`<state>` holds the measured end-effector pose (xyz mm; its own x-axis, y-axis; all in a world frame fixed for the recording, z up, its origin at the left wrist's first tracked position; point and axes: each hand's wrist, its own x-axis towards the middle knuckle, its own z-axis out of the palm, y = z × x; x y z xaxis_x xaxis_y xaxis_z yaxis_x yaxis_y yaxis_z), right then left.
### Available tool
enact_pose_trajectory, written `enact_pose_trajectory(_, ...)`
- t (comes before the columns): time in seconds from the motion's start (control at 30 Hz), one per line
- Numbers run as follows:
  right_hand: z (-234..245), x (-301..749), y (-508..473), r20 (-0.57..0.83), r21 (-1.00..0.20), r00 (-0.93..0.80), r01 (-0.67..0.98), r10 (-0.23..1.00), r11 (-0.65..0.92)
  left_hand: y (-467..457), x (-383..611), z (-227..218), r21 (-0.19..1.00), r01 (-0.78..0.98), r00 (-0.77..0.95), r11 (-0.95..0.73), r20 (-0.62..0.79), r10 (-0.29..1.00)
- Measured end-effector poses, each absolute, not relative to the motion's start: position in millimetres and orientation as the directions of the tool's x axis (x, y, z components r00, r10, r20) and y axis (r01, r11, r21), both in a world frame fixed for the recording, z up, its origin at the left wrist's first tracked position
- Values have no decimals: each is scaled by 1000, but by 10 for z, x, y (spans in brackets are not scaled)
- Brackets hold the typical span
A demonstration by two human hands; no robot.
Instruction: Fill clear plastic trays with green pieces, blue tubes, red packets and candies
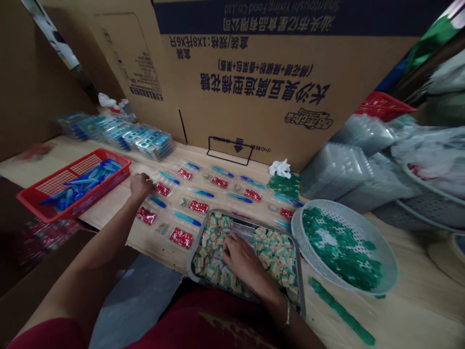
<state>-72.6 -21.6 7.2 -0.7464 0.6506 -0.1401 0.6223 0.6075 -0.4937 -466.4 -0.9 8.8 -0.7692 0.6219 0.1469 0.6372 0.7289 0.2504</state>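
Observation:
My left hand [141,185] reaches over the clear plastic blister trays on the table, its thumb and fingers pinched together. A tiny pale bit shows at the fingertips, too small to name. Under and beside it lie trays with a blue plastic pick-like stick [169,178] and a red printed sachet [162,189]. My right hand [244,259] rests in a metal tray [302,291] of striped candy cubes [274,249], between two heaps. Its fingers are curled down at the left heap; what they pinch is hidden. Several blister trays also hold a small candy piece.
A red basket [103,183] of blue sticks stands left, before stacked filled packs [154,143]. At right are a white colander [387,261] with green pieces, a green strip [341,310] and stacked clear trays [336,169]. A large cardboard box [261,106] walls off the back.

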Motion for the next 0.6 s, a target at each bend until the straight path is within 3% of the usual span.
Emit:
enact_pose_trajectory(0.13, 32, -660, -216, -127, -565, -761, 583, 637, 584, -168, -4239, 181, 279, 756, -653, 592, 263, 710)
enact_pose_trajectory(0.23, -30, -414, -21, -81, -648, -702, 576, 707, 498, -417, -3653, 193, 338, 891, -421, 303, 366, 830)
enact_pose_trajectory(0.3, -36, -224, 174, -77, -640, -615, 634, 784, 434, -563, -3204, 186, 395, 912, -276, 111, 391, 878)
enact_pose_trajectory(0.4, 10, -52, 417, -113, -502, -560, 745, 821, 439, -626, -2585, 172, 494, 864, -77, -100, 325, 942)
enact_pose_trajectory(0.5, 57, -42, 503, -138, -370, -598, 771, 790, 519, -495, -2144, 155, 516, 839, 75, -175, 209, 975)
enact_pose_trajectory(0.6, 62, -56, 491, -128, -378, -619, 753, 775, 539, -301, -1891, 148, 499, 847, 155, -184, 99, 983)
